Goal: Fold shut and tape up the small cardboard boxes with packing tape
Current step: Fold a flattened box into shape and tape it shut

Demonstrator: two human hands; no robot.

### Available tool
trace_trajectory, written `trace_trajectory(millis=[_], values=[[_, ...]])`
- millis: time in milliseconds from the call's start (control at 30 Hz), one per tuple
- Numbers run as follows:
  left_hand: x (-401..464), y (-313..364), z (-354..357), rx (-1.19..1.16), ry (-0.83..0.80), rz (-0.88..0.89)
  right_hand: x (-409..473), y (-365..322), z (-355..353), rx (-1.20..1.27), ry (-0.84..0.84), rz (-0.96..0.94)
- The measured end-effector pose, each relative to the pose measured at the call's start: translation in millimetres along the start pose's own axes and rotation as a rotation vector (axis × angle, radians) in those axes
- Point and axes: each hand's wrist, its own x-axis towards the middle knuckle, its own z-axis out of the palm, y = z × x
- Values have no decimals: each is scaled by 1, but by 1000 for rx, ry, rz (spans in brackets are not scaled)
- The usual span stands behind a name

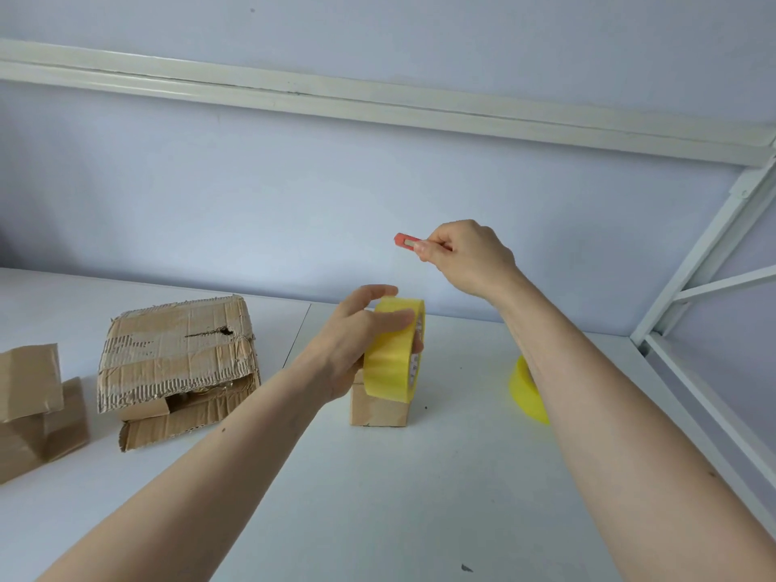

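Note:
A small cardboard box (pixel 378 409) stands upright on the white table (pixel 420 497) near the middle. My left hand (pixel 352 342) grips a yellow roll of packing tape (pixel 392 354) held on edge against the top of that box, hiding the box's upper part. Higher up and to the right, my right hand (pixel 466 256) holds a small red cutter (pixel 404 240) in the air, its tip pointing left, well above the roll.
A second yellow tape roll (pixel 525 392) lies on the table behind my right forearm. A battered, torn cardboard box (pixel 176 359) sits to the left, with more cardboard boxes (pixel 33 405) at the far left edge. A white metal frame (pixel 705 287) rises at the right.

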Motion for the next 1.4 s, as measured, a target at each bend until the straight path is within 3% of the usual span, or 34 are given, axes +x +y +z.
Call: trace_trajectory(millis=[100,267,633,1067,1400], values=[[-7,4,0,-1,-10,-49,12,-4,-5,73,76,24],[-28,-19,-1,-118,-99,-211,14,10,24,-105,-177,16],[-33,-76,-13,-218,-66,-510,31,30,83,-235,-277,28],[-10,-88,-17,-223,25,-569,52,42,127,-283,-369,-1],[3,-83,-16,-211,4,-696,63,58,131,-246,-484,43]])
